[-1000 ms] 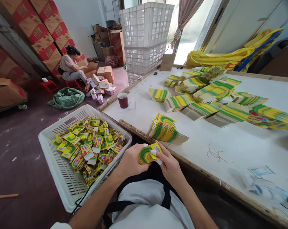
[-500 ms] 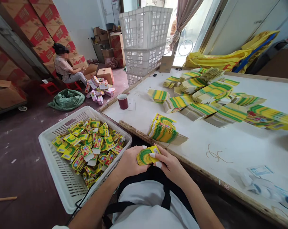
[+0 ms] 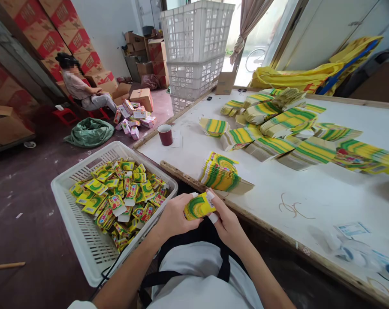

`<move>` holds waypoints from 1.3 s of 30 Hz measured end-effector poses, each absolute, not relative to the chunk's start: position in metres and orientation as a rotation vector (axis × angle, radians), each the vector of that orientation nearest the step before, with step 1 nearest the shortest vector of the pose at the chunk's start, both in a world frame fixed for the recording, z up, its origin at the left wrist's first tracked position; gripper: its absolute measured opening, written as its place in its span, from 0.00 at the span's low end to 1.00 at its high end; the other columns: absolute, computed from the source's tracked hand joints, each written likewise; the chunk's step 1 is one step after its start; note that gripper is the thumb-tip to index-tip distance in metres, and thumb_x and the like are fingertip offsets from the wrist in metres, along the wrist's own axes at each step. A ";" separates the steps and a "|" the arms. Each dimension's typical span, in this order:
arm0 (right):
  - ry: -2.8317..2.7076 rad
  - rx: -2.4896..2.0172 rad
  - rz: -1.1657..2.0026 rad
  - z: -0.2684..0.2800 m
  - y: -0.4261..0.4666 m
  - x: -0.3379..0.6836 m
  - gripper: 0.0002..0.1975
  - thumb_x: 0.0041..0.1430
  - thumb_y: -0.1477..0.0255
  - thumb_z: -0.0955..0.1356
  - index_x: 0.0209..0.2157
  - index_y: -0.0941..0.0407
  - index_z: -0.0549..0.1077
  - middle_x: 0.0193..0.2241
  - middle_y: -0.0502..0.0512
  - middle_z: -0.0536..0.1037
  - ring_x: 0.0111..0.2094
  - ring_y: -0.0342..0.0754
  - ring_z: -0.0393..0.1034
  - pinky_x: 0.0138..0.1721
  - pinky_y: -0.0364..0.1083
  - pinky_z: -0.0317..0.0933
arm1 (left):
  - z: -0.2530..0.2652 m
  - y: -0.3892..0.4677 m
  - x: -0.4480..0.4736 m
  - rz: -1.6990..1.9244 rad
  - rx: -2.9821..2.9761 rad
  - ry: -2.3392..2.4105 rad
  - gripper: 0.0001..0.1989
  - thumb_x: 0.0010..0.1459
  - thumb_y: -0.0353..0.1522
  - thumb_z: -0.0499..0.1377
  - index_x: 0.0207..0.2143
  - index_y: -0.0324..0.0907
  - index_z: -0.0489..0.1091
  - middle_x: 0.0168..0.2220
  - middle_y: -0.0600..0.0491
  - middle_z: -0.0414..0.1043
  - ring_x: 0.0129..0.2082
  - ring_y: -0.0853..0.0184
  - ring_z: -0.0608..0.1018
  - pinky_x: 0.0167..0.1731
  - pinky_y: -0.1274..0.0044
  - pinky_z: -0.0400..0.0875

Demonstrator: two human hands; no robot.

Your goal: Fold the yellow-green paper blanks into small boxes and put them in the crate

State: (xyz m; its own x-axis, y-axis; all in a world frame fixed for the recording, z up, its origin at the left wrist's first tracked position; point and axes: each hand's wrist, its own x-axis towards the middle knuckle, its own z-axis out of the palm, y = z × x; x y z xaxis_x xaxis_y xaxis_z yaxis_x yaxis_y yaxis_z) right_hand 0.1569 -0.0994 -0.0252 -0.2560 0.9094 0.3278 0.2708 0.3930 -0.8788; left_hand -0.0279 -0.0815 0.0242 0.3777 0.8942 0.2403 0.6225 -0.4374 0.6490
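Grasping a yellow-green packet [image 3: 199, 207] by either end, left hand [image 3: 177, 217] and right hand [image 3: 226, 219] steady what I'd judge light, easily creased card, best pinched along its edges, near a fanned stack [image 3: 219, 175] on the white table [image 3: 261, 197].

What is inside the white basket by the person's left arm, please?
The basket holds a heap of small yellow and green boxes; whatever lies beneath the top ones is covered.
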 end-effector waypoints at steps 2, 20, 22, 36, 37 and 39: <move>-1.704 -1.098 0.934 -0.022 -0.097 0.151 0.28 0.63 0.73 0.62 0.64 0.51 0.55 0.63 0.59 0.62 0.62 0.55 0.59 0.60 0.58 0.57 | 0.025 -0.079 -0.032 0.775 2.183 1.320 0.24 0.44 0.33 0.65 0.46 0.42 0.68 0.40 0.50 0.76 0.39 0.60 0.78 0.41 0.70 0.73; -1.620 -1.689 0.287 0.004 0.009 0.217 0.16 0.47 0.77 0.66 0.41 0.57 0.69 0.32 0.58 0.76 0.36 0.56 0.69 0.40 0.55 0.63 | 0.000 -0.061 -0.067 0.989 1.877 1.589 0.17 0.51 0.35 0.64 0.44 0.42 0.71 0.46 0.47 0.75 0.49 0.57 0.74 0.52 0.62 0.67; -1.587 -1.692 0.276 0.010 0.002 0.212 0.19 0.46 0.77 0.65 0.44 0.56 0.66 0.32 0.56 0.75 0.36 0.55 0.69 0.38 0.54 0.63 | 0.000 -0.062 -0.060 0.997 1.709 1.496 0.20 0.50 0.37 0.65 0.46 0.43 0.71 0.48 0.46 0.74 0.51 0.56 0.74 0.53 0.62 0.66; -1.152 -0.883 1.685 -0.001 -0.108 0.085 0.27 0.40 0.67 0.77 0.41 0.51 0.64 0.29 0.45 0.67 0.28 0.42 0.61 0.30 0.42 0.57 | 0.015 -0.079 -0.007 1.589 0.648 0.935 0.27 0.43 0.57 0.62 0.28 0.43 0.65 0.23 0.59 0.62 0.24 0.72 0.67 0.28 0.79 0.67; -1.166 -0.902 1.678 -0.001 -0.108 0.087 0.26 0.39 0.67 0.77 0.39 0.52 0.64 0.28 0.45 0.67 0.28 0.42 0.61 0.29 0.42 0.57 | 0.013 -0.079 -0.007 1.591 0.666 0.969 0.27 0.43 0.57 0.62 0.28 0.43 0.65 0.23 0.60 0.61 0.23 0.73 0.66 0.26 0.80 0.66; -1.190 -0.947 1.623 -0.001 -0.107 0.091 0.23 0.41 0.67 0.76 0.37 0.52 0.65 0.27 0.44 0.67 0.26 0.42 0.60 0.28 0.42 0.56 | 0.011 -0.081 -0.008 1.581 0.700 1.012 0.27 0.44 0.56 0.61 0.30 0.43 0.66 0.24 0.59 0.62 0.23 0.73 0.65 0.26 0.80 0.65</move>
